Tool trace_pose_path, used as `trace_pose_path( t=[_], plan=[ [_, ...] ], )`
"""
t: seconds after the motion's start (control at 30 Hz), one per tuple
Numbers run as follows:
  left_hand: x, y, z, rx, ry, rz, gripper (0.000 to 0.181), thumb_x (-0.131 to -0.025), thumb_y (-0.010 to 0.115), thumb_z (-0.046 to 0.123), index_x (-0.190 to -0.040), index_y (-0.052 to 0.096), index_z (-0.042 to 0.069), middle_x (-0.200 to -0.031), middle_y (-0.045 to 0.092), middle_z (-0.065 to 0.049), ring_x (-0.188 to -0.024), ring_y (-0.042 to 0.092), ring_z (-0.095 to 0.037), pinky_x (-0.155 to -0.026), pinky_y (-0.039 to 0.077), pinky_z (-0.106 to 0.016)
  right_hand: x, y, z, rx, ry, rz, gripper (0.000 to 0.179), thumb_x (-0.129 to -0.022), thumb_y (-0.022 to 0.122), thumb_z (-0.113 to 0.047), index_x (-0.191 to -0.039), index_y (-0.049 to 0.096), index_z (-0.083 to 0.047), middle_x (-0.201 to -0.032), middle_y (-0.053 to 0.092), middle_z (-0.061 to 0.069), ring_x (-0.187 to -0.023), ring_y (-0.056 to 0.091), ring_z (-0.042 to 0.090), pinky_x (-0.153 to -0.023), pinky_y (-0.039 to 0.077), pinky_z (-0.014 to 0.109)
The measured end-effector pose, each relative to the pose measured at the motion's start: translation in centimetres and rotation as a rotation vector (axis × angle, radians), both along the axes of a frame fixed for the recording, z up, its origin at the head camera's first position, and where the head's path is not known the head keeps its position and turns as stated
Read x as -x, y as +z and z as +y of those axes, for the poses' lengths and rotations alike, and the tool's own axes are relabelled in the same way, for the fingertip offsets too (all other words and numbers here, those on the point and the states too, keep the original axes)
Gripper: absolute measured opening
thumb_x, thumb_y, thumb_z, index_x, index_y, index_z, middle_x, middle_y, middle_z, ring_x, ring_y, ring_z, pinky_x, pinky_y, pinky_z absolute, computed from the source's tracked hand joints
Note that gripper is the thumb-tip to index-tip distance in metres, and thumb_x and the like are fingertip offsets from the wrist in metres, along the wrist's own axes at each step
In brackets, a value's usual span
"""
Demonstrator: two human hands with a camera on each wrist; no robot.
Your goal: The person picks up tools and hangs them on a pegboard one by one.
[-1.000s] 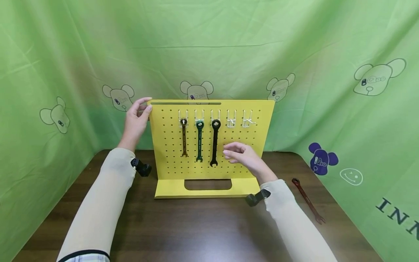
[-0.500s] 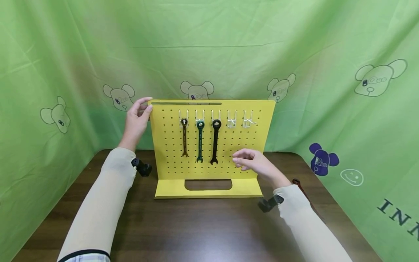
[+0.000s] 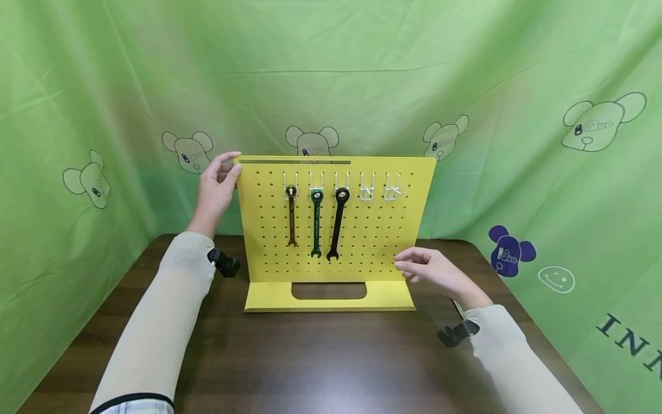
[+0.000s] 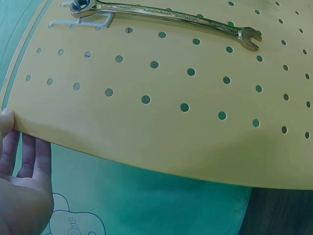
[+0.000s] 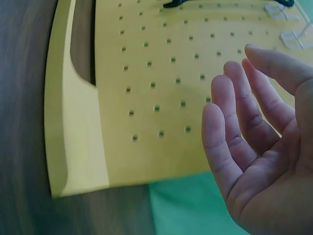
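My left hand (image 3: 214,192) grips the upper left corner of a yellow pegboard (image 3: 253,230), thumb on the front and fingers behind the edge. Three combination wrenches hang from its hooks: a small bronze-looking wrench (image 3: 292,221), a green wrench (image 3: 316,227) and a larger black wrench (image 3: 337,227), whose lower end leans left. The left wrist view shows the small wrench (image 4: 166,12) closest to that hand. Near the board's lower right edge, my right hand (image 3: 439,273) holds nothing, its fingers loosely bent, as the right wrist view confirms.
Two bare white hooks, a left one (image 3: 366,194) and a right one (image 3: 394,194), stick out at the board's upper right. The board stands on a dark wooden table (image 3: 310,356). Green printed cloth (image 3: 362,98) surrounds the table at the back and sides.
My right hand has moved away from the black wrench, rightward and down. That wrench's lower end has swung left. The right forearm now covers the red wrench on the table. My left hand stays put.
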State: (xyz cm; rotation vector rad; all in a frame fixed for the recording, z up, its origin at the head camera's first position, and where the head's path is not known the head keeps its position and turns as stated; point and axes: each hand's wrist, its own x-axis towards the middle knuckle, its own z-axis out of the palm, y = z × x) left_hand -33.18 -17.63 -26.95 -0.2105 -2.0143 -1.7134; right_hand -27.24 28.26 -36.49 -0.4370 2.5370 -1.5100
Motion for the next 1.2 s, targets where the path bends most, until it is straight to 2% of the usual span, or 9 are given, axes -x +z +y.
trace_pose_path(
  t=[0.43,0.7,0.93,1.2],
  plan=[
    [0.1,-0.1,0.0,-0.007,-0.004,-0.007,0.034,-0.104,0.057,0.020,-0.138,0.059,0.017,-0.116,0.060,-0.007,-0.095,0.059,-0.016,-0.085,0.053,-0.026,-2.0,-2.1,5.8,-0.043,-0.117,-0.035,0.043,-0.097,0.068,-0.026,-0.127,0.060,0.003,-0.096,0.070,0.006,-0.089,0.067,0.019,-0.076,0.058,0.036],
    [0.2,-0.2,0.1,-0.012,-0.005,-0.001,0.032,-0.104,0.057,0.022,-0.135,0.061,0.021,-0.117,0.060,-0.007,-0.097,0.059,-0.016,-0.088,0.053,-0.030,-2.8,-4.1,8.9,-0.012,-0.164,-0.075,0.044,-0.098,0.066,-0.020,-0.127,0.056,0.012,-0.099,0.072,0.009,-0.087,0.068,0.017,-0.074,0.059,0.034],
    [0.2,-0.3,0.1,-0.001,-0.008,-0.001,0.034,-0.104,0.057,0.023,-0.137,0.060,0.019,-0.118,0.060,-0.008,-0.098,0.059,-0.017,-0.089,0.053,-0.030,-3.5,-6.0,11.2,0.035,-0.211,-0.149,0.039,-0.099,0.065,-0.017,-0.125,0.060,0.013,-0.098,0.073,0.004,-0.086,0.069,0.018,-0.076,0.058,0.032],
    [0.3,-0.2,0.0,-0.010,-0.008,0.007,0.035,-0.104,0.056,0.021,-0.139,0.058,0.015,-0.117,0.060,-0.008,-0.096,0.059,-0.017,-0.088,0.053,-0.030,-3.3,-7.2,13.3,-0.053,-0.203,-0.176,0.046,-0.101,0.062,-0.017,-0.127,0.053,0.020,-0.095,0.068,0.003,-0.082,0.065,0.013,-0.072,0.058,0.030]
  ],
)
